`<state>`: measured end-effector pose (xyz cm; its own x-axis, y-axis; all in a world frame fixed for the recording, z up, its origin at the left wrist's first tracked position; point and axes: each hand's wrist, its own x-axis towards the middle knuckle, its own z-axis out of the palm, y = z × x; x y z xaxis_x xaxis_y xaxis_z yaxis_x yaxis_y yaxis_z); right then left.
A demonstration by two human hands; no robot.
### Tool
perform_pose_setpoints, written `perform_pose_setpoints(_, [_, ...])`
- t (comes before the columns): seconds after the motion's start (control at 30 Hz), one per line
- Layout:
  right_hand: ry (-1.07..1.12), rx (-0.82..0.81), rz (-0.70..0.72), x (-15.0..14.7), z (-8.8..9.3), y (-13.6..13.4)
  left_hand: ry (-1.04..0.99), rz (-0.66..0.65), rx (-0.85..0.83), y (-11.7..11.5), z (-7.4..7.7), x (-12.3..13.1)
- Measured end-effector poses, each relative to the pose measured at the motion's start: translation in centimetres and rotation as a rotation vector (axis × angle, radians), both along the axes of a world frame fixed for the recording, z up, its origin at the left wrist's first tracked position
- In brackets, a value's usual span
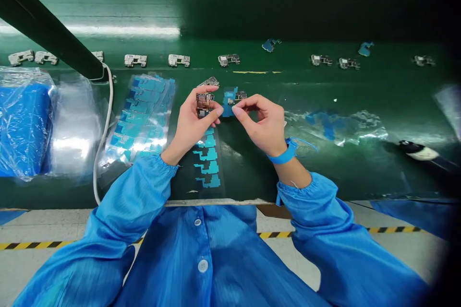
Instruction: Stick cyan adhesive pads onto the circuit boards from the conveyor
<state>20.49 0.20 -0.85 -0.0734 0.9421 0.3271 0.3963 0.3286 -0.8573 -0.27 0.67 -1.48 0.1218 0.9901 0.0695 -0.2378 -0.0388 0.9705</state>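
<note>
My left hand is closed around a small circuit board, its metal parts facing up between thumb and fingers. Close by, the thumb and forefinger of my right hand pinch the edge of a blue adhesive film piece. Another circuit board shows just behind that film, partly covered by my fingertips. One more board lies beyond my left fingers. Below my hands, a clear sheet carries a column of blue film pieces, its upper end hidden by my left hand.
Several boards lie in a row across the green bench. Stacked film sheets and a plastic-wrapped blue bundle occupy the left. A white cable hangs from a dark post. Crumpled clear film and a black-and-white tool lie right.
</note>
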Motion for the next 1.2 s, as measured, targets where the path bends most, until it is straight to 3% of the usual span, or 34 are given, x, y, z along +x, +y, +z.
perform_pose_setpoints(0.33, [-0.089,0.022,0.014,0.5,0.8,0.0,-0.006,0.004,-0.042,-0.4,0.6,0.2])
perform_pose_setpoints(0.53, [0.102,-0.077,-0.009,0.5,0.5,0.2,-0.171,-0.054,-0.250,0.0,0.3,-0.3])
perform_pose_setpoints(0.67, [0.252,-0.206,0.075,0.2,0.6,0.1,-0.045,-0.118,-0.224,0.1,0.4,-0.8])
perform_pose_setpoints(0.87, [0.296,-0.273,0.161,-0.3,0.6,-0.4,0.016,-0.156,-0.180,-0.2,0.4,-0.6])
perform_pose_setpoints(1.2, [0.200,-0.232,0.175,-0.6,-0.1,-0.8,0.027,-0.165,-0.319,-0.6,1.9,0.2])
